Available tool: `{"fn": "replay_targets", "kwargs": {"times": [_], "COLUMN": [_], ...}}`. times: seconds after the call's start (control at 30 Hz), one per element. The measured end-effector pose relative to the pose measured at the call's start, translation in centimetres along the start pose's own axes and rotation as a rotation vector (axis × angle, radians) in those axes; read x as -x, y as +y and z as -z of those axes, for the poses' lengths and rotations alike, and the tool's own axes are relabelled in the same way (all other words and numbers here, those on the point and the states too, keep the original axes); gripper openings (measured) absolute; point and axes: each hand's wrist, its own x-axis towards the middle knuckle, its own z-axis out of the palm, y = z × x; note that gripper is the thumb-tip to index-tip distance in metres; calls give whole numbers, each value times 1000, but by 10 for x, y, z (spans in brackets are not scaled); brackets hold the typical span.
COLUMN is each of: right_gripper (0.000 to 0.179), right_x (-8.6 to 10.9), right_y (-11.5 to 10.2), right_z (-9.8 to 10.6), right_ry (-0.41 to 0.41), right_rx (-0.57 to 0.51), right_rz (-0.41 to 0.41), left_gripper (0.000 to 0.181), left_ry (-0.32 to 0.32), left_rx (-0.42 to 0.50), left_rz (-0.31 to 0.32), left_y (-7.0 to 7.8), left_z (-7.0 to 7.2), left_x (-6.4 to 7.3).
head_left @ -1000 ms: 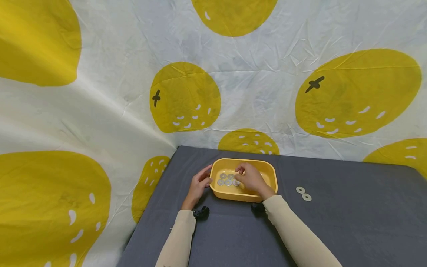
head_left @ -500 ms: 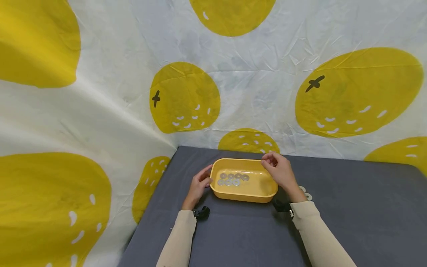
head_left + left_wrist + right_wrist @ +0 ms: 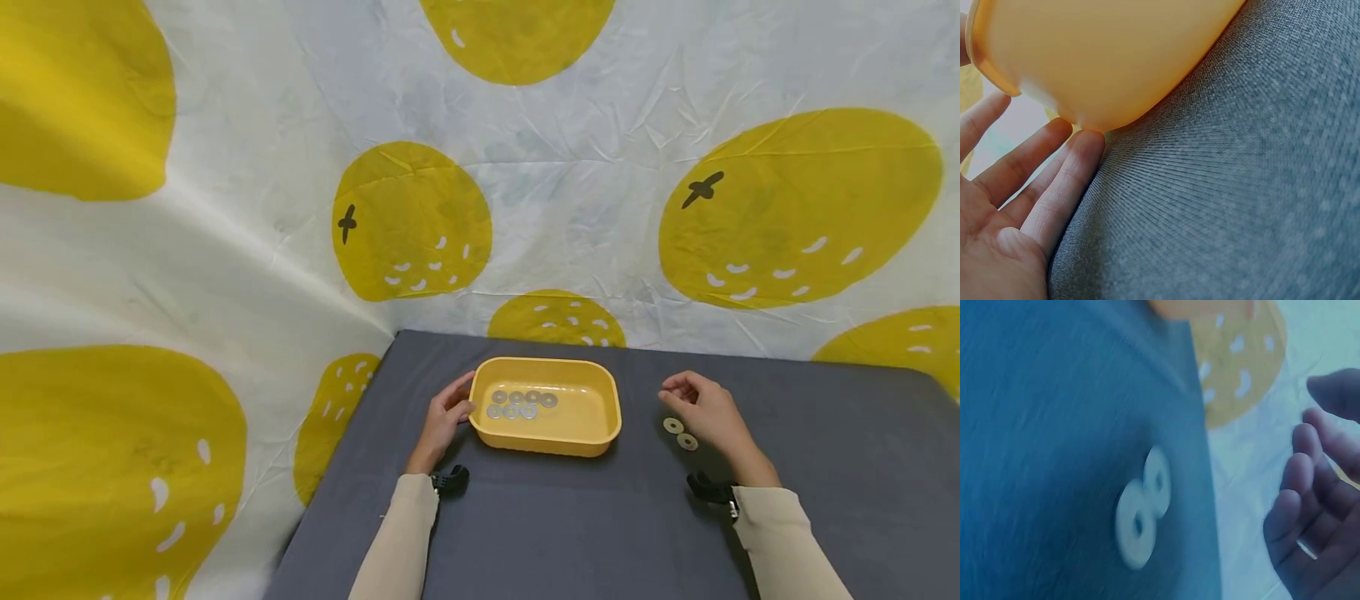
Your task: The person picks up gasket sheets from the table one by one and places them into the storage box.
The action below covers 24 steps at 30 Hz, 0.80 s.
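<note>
A yellow rectangular tray (image 3: 570, 425) sits on the dark grey cloth, with several flat metal washers (image 3: 533, 397) in two rows inside its left part. At the tray's left end is my left hand (image 3: 441, 423); in the left wrist view its mostly straight fingers (image 3: 1079, 162) touch the outer wall, with the thumb near the rim. To the right of the tray, two more washers (image 3: 687, 442) lie together on the cloth. My right hand (image 3: 708, 412) hovers beside and above them, fingers loosely bent. No object shows between its thumb and fingers (image 3: 1297, 472) in the right wrist view.
The table (image 3: 570, 525) is covered with dark grey cloth. Behind it and to the left hangs a white cloth (image 3: 570, 225) printed with big yellow fruit shapes. Each wrist wears a dark camera strap (image 3: 450, 481).
My right hand has lifted out of the tray and moved right, to beside the two loose washers. One more washer shows in the tray's far row. The left hand stays at the tray's left end.
</note>
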Motion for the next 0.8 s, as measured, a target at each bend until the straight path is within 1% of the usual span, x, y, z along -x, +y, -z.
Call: {"fn": "replay_targets", "kwargs": {"times": [0.17,0.33,0.43,0.53,0.8], "right_gripper": [32,31,32,32,26], "right_x": [1,-1,-1,1,4], "right_y": [17,25,28,30,31], "right_z": [-4,-6,-5,-4,-5], "right_ry": [-85,-161,-178,-179,-201], "right_rx": [59,102,137,163,184], "right_rz": [-34,-37,-21,-7,-50], "left_gripper": [57,57,57,56,57], "left_ry": [13,22,30,28,0], "left_rx": [-18,-31,-28,-23,-17], "left_rz": [-11,4,4,-3,-7], "left_y": [0,0,0,1,0], "left_z": [2,2,1,-1,-1], "left_x": [0,2,3,3,4]}}
